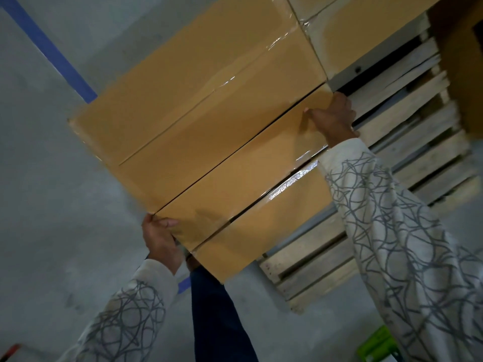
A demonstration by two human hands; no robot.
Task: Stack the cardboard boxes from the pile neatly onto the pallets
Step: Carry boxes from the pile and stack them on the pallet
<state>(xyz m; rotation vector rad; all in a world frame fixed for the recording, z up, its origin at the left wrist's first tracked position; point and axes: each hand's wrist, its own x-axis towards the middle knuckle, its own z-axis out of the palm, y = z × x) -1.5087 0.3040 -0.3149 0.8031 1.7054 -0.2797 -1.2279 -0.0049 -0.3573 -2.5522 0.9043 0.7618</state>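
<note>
I hold a taped cardboard box (251, 189) between both hands, close in front of me. My left hand (162, 239) grips its near left corner, thumb on top. My right hand (333, 117) grips its far right corner, fingers curled over the edge. The box lies tight against a larger taped cardboard box (198, 92) behind it. Another cardboard box (360, 27) sits at the top right. All rest over a pale wooden pallet (407, 142), whose slats show to the right of my right arm.
Grey concrete floor (52, 205) spreads to the left, crossed by a blue tape line (49, 50). A brown cardboard wall (462, 74) stands at the far right. A green object (376, 346) lies at the bottom right, and my dark trouser leg (217, 322) is below the box.
</note>
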